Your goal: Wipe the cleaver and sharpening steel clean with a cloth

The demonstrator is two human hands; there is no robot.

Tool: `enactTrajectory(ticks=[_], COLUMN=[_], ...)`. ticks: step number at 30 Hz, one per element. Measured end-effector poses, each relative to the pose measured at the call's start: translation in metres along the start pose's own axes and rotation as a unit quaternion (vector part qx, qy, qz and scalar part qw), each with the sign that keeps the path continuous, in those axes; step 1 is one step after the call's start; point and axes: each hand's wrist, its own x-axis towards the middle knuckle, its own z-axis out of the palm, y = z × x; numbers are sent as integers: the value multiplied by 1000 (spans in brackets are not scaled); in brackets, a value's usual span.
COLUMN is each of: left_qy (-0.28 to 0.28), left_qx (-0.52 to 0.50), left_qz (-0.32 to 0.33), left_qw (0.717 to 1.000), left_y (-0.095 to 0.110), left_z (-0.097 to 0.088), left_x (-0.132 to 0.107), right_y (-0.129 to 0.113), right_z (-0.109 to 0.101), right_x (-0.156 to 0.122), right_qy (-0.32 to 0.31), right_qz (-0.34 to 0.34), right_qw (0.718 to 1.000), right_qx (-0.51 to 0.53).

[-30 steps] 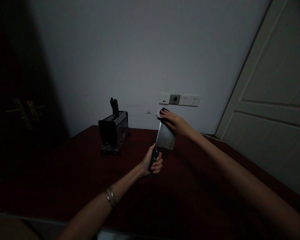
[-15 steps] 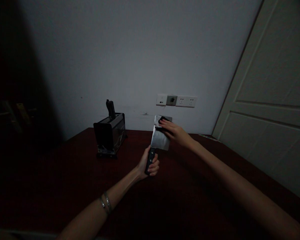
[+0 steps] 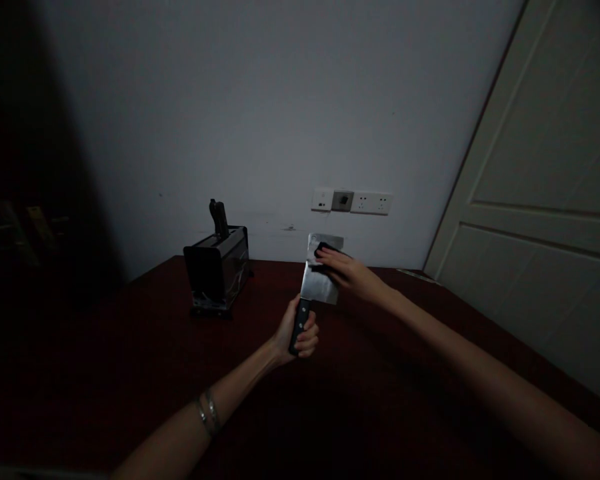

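Observation:
A cleaver (image 3: 319, 287) is held up above the table, its broad steel blade pointing upward and away from me. Wrapped round its black riveted handle is my left hand (image 3: 304, 333), closed. My right hand (image 3: 347, 268) presses a dark cloth (image 3: 321, 249) against the face of the blade, fingers together over it. Much of the cloth is hidden under those fingers. The upper end of the blade and its lower part by the handle show on either side of the hand.
A knife block (image 3: 217, 267) with black handles (image 3: 219, 217) sticking out stands at the back left of the dark red table (image 3: 145, 347). Behind it is a wall with sockets (image 3: 353, 201). A pale panelled door (image 3: 540, 247) stands on the right.
My right hand has slid the cloth a little down the blade toward the handle, baring more of the blade's upper end. The left hand keeps its hold.

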Motion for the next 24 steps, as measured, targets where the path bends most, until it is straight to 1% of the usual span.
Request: enactTrajectory(ticks=[2,3,5,6,8,11,13,15,18,20,22,24], left_qy=[-6,-10,-16,-18,-17,-6,-1,-4,-16,-20,-20,-16], left_qx=[-1,-1,-1,-3,-9,-21,-23,-20,-13,-10,-8,-8], left_qz=[-10,-14,-15,-15,-9,5,10,8,0,-4,-2,2], left_qw=[1000,1000,1000,1000,1000,1000,1000,1000,1000,1000,1000,1000], left_y=[-1,-1,-1,0,0,2,2,3,3,3,4,5], left_z=[1,1,1,1,1,1,1,2,5,6,7,6], left_x=[-1,-1,-1,-1,-1,-1,0,-1,-1,-2,-2,-2], right_y=[22,30,32,27,7,-26,-31,-20,13,27,23,3], right_z=[-12,-15,-16,-12,0,17,19,11,-9,-18,-18,-10], right_x=[13,17,21,19,11,-5,-9,-5,7,12,9,-2], right_qy=[42,56,69,67,44,-21,-45,-37,16,33,31,12], right_qz=[31,40,44,37,14,-28,-43,-35,-3,11,12,3], right_qw=[998,997,996,996,998,999,998,999,1000,999,999,1000], right_qx=[-21,-29,-42,-45,-43,-12,3,3,-14,-20,-15,-1])
